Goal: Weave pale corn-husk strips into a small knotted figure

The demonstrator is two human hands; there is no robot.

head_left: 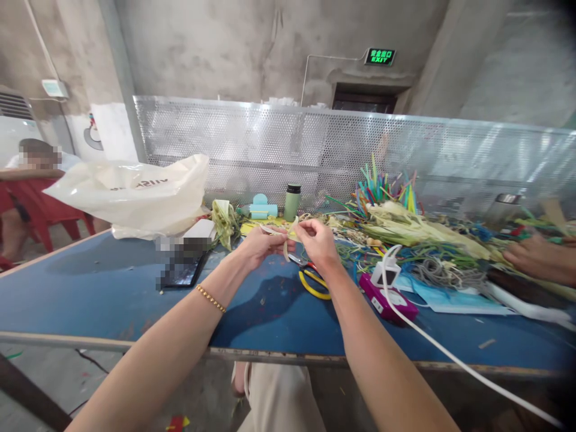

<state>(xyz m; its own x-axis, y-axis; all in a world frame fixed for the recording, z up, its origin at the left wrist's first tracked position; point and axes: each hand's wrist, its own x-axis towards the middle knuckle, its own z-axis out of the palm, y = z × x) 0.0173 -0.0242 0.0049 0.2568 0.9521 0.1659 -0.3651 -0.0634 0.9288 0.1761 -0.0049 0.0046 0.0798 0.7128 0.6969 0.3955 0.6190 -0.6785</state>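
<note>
Over the middle of the blue table, my left hand (264, 245) and my right hand (318, 243) meet around a narrow, pale strip of corn husk (286, 249). Both are closed, with fingertips pinching the strip, and one end hangs down between them. A beaded bracelet (211, 299) circles my left wrist. Scissors with yellow handles (314, 287) lie on the table just under my right hand, which partly covers them. Behind my right hand spreads a pile of pale green corn husks (420, 229).
A white plastic bag (135, 195) and a phone (182, 267) lie left. A green bottle (292, 202) stands behind my hands. At right are a purple power socket (387, 303) with a white cable, grey cords (443, 273), a blue mask (463, 300) and another person's blurred hand (535, 258).
</note>
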